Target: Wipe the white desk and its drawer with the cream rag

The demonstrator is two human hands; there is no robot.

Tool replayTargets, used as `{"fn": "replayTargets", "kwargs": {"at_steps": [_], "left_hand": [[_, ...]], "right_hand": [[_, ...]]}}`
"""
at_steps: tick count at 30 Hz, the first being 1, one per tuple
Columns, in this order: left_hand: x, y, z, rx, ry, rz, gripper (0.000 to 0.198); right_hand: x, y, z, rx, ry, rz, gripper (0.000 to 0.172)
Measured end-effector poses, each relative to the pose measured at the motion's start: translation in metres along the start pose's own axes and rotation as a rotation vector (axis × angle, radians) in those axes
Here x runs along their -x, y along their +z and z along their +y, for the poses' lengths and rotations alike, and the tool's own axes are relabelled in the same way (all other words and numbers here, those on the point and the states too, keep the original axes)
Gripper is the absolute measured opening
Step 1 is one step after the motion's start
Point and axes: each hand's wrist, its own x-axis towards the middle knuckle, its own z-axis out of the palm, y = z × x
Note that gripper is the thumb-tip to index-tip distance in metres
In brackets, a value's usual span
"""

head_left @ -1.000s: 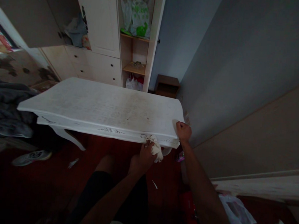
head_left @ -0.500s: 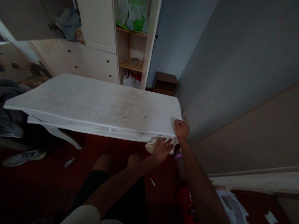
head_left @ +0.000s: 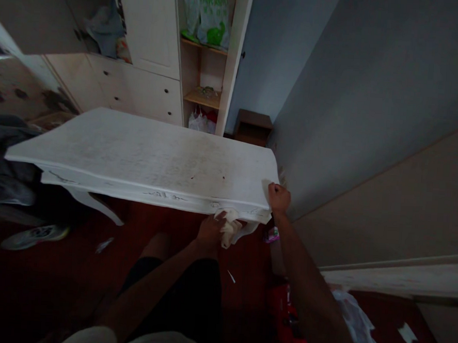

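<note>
My left hand is bunched round the cloth on the table front edge, right hand clamps the corner. I'd go firm, short strokes imo.

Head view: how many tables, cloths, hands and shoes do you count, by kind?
table: 1
cloth: 1
hands: 2, left hand and right hand
shoe: 1
Total: 5
</note>
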Motion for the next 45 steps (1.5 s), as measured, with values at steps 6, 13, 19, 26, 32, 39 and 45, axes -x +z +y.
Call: {"fn": "replayTargets", "kwargs": {"at_steps": [6, 13, 19, 26, 32, 39, 45], "left_hand": [[0.040, -0.078, -0.087, 0.042, -0.327, 0.212, 0.039], [0.078, -0.157, -0.103, 0.035, -0.305, 0.502, 0.037], [0.062, -0.213, -0.045, 0.091, -0.198, 0.846, 0.038], [-0.040, -0.289, -0.014, 0.099, -0.046, 1.329, 0.053], [-0.132, -0.246, -0.037, 0.096, 0.118, 0.888, 0.055], [-0.143, -0.157, -0.072, -0.169, -0.044, 0.188, 0.058], [-0.145, -0.160, -0.111, 0.021, 0.166, 0.114, 0.083]], "right_hand": [[0.001, -0.001, -0.002, -0.015, 0.040, 0.010, 0.046], [0.004, 0.000, -0.001, -0.036, 0.019, 0.046, 0.048], [0.004, 0.001, 0.000, -0.033, 0.003, 0.052, 0.049], [0.004, 0.000, -0.002, -0.014, 0.042, 0.038, 0.047], [0.005, -0.004, -0.007, 0.023, 0.066, -0.011, 0.047], [0.004, -0.004, -0.007, 0.069, 0.075, -0.037, 0.047], [0.003, -0.002, -0.005, 0.063, 0.069, -0.028, 0.046]]}}
